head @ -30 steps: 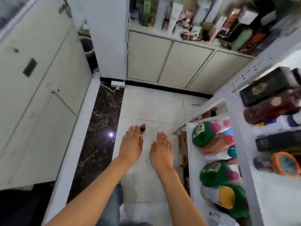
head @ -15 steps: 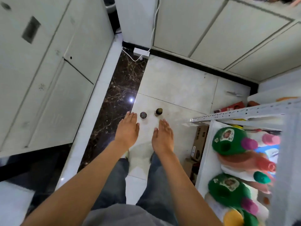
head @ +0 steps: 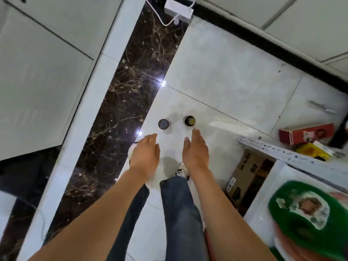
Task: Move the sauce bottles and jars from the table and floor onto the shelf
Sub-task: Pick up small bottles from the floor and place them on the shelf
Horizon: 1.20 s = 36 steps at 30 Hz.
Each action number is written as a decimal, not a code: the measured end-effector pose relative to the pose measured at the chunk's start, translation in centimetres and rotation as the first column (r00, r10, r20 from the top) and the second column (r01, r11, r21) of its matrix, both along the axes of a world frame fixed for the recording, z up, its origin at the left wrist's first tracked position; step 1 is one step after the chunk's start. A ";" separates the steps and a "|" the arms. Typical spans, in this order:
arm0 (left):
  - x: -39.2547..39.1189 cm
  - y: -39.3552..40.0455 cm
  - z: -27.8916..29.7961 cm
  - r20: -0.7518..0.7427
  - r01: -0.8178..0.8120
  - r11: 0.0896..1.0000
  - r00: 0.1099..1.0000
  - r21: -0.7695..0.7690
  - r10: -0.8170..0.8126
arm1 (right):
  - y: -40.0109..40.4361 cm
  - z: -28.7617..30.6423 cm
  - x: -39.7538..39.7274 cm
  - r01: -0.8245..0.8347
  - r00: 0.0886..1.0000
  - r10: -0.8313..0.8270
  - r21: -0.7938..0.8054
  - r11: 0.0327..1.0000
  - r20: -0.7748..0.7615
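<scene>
Head view, looking down at the pale tiled floor (head: 235,76). Two small round jars stand upright on it, side by side and apart: a dark-lidded jar (head: 163,124) on the left and a jar with a yellowish-brown top inside a dark rim (head: 189,120) on the right. Both bare hands reach down toward them with the grip wide, fingers straight and holding nothing. The left hand (head: 146,154) hangs just short of the dark-lidded jar; the fingertips of the right hand (head: 195,150) lie just beside the yellowish-topped jar, contact not discernible. Below the hands, legs in blue jeans (head: 178,213) and a white shoe (head: 183,169). At right, the white metal shelf (head: 282,153) carries a blurred green bottle with a pictured label (head: 305,217); beneath its edge, a brown cardboard box (head: 244,174). A red carton (head: 306,135) lies beyond. A white power strip (head: 178,10) sits at the top by a dark marble floor band (head: 122,95)
</scene>
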State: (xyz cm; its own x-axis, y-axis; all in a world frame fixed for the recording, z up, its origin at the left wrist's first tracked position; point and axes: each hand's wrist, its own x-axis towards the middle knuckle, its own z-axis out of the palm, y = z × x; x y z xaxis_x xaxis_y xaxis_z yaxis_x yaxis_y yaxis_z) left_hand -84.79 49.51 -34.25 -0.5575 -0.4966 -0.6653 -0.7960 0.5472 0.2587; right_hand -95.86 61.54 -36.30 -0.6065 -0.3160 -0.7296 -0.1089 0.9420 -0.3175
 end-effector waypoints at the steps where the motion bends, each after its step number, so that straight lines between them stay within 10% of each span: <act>1: -0.5 -0.4 -2.3 0.030 0.087 0.996 0.996 -0.009 -0.087 | -0.1 -2.3 -0.5 0.003 1.000 -0.003 0.011 1.000 0.009; 6: -1.9 -2.3 -11.4 0.126 0.289 0.957 0.948 0.035 -0.291 | -0.7 -12.2 -2.0 0.021 0.999 -0.022 0.039 0.999 0.031; 19: -3.9 -3.0 -27.3 0.033 -0.195 0.976 0.981 0.095 0.193 | -1.6 -27.2 -4.5 0.234 0.968 -0.242 -0.096 0.967 -0.072; 36: -6.5 -4.7 -25.0 0.192 0.113 0.994 0.975 -0.011 -0.109 | 1.0 -21.0 3.0 0.548 0.834 -0.550 -0.199 0.813 0.048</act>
